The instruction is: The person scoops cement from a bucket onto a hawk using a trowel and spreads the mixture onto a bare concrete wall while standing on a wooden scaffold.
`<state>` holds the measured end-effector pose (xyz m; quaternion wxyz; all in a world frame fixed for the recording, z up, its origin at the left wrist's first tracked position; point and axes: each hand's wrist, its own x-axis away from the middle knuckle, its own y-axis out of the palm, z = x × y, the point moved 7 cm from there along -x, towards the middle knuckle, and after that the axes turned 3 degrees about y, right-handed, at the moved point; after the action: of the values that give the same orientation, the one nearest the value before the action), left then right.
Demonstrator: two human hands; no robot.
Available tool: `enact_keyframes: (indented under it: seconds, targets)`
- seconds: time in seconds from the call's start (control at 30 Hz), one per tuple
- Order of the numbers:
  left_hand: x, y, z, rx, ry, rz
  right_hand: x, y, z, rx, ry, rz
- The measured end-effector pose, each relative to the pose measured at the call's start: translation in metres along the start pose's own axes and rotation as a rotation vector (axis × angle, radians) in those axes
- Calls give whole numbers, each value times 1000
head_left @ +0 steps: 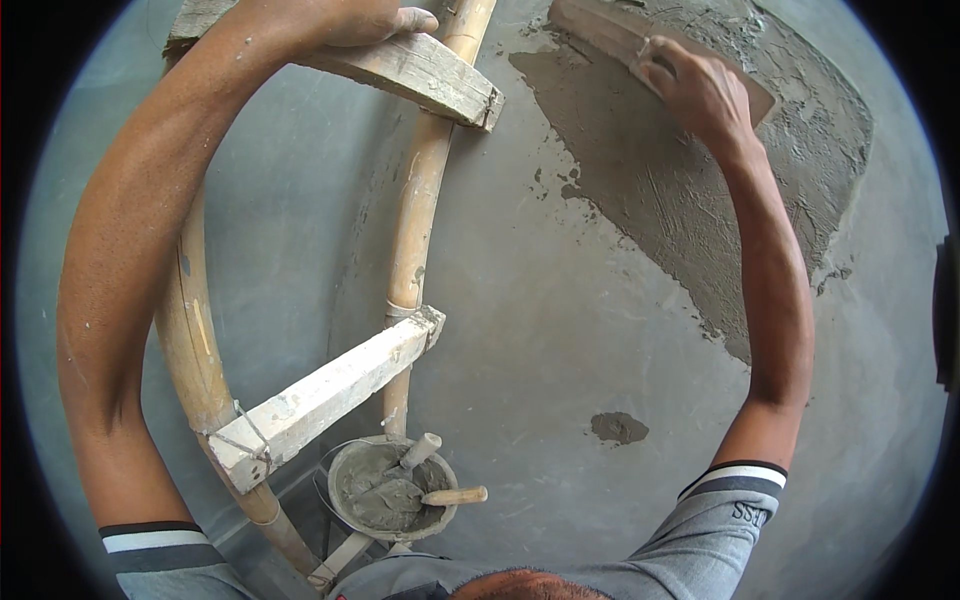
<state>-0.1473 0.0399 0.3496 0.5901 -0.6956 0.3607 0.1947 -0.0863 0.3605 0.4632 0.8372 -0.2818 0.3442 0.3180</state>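
My left hand (360, 22) grips the upper wooden rung (410, 75) of a bamboo ladder (410, 220), its fingers wrapped round the top edge. At upper right my right hand (700, 95) holds a long, flat trowel (600, 30) by its handle, the blade lying against a broad patch of rough, wet grey mortar (690, 220) on the smoother grey wall (540, 330). The patch has ragged edges, and a small separate blob of mortar (618, 428) sits lower on the wall.
A white-splashed lower rung (320, 390) is tied across the ladder's bamboo poles. Below it hangs or stands a bucket (350, 475) of grey mortar, holding tools with wooden handles (455, 496); what supports it is unclear. My forearms frame both sides of the view.
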Motion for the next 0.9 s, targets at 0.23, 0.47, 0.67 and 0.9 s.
enact_keyframes:
  seconds: [0.23,0.47,0.67,0.9]
  targets:
    - [4,-1,-5,-12,-7,15,-27,-102,-3,-30,338,246]
    - [2,0,-9,-12,-9,23,-7,-82,-30,-416,247,358]
    - [1,1,-2,4,26,5,-17,3,-102,-617,255,-25]
    - [3,3,-7,-26,17,-42,-35,26,-92,-417,95,121]
